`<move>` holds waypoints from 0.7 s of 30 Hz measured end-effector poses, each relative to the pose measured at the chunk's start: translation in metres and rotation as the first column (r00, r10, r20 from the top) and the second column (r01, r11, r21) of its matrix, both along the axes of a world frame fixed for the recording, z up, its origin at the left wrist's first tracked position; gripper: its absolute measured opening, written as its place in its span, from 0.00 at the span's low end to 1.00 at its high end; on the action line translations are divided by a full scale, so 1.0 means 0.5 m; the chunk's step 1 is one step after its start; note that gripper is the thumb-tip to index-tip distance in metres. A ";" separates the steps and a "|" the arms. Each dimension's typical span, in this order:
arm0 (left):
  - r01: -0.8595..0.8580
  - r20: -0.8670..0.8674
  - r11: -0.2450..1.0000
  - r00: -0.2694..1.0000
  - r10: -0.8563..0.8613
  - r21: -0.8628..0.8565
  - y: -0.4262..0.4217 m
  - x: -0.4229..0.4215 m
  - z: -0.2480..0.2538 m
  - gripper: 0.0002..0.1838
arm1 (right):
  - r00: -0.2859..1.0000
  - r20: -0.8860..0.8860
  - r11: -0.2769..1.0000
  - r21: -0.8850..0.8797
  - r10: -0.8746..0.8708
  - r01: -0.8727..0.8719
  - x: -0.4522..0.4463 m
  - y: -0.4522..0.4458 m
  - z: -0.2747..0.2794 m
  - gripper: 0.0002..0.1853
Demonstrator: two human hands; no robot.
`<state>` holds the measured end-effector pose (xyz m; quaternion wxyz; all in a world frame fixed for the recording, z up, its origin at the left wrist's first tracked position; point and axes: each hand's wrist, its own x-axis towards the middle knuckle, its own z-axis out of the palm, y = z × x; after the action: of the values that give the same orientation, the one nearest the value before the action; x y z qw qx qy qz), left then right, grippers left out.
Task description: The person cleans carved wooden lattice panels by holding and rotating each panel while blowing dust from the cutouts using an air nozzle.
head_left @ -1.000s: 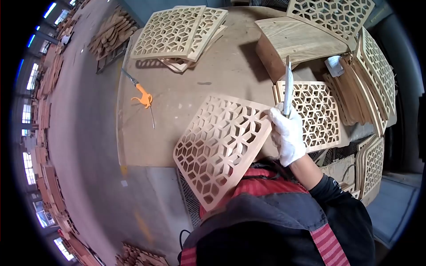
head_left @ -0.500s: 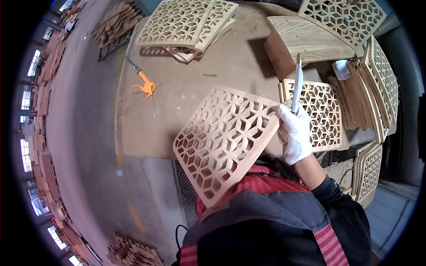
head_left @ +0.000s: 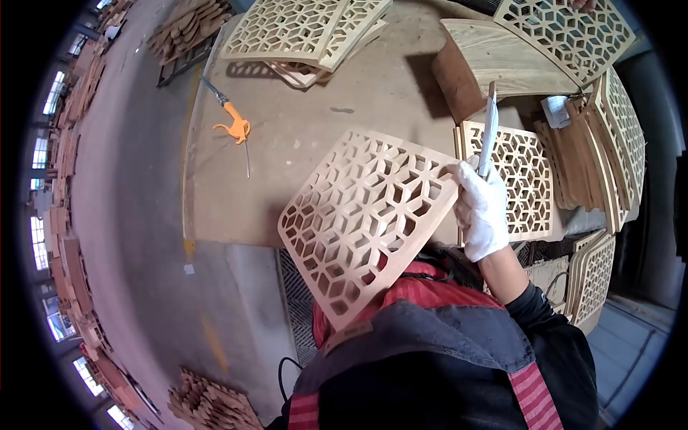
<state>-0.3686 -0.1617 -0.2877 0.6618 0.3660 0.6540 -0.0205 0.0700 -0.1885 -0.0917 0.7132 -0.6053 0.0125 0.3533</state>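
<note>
My right hand (head_left: 484, 215), in a white glove, is closed at the right corner of a pale wooden lattice panel (head_left: 369, 208). The same hand grips a narrow strip with a whitish covering (head_left: 490, 132), which points up from between thumb and fingers. The panel is tilted in front of my apron, its lower corner close to my body. Beyond the glove, another lattice panel (head_left: 527, 172) lies on the table. My left hand does not show.
An orange air gun (head_left: 235, 127) lies on the table (head_left: 272, 165), left of centre. Lattice panels (head_left: 287, 29) are piled at the far left. A curved wooden piece (head_left: 502, 61) and stacked panels (head_left: 616, 136) stand right. Another person's fingers (head_left: 584, 5) touch a far lattice panel (head_left: 566, 36).
The view has shifted, so the table items sit higher in the picture. My right hand and the strip appear slightly farther right, and the held panel has turned slightly. The grip is unchanged.
</note>
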 end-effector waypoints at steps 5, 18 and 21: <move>0.013 -0.010 1.000 1.000 -0.013 0.001 -0.004 -0.003 0.003 0.35 | 0.999 -0.036 0.999 -0.027 0.023 -0.024 -0.001 -0.003 0.017 0.07; 0.187 -0.074 0.982 0.980 -0.187 -0.005 -0.009 -0.079 -0.001 0.36 | 0.997 -0.028 0.995 0.075 -0.069 0.071 -0.014 -0.009 -0.004 0.08; 0.412 -0.180 0.909 0.891 -0.417 -0.064 -0.020 -0.176 -0.004 0.37 | 0.996 -0.066 0.995 0.068 -0.065 0.069 -0.020 -0.012 0.006 0.07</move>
<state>-0.4567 -0.1718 -0.2896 0.5814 0.4853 0.6205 -0.2035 0.0601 -0.1946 -0.0887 0.7448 -0.5674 0.0431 0.3486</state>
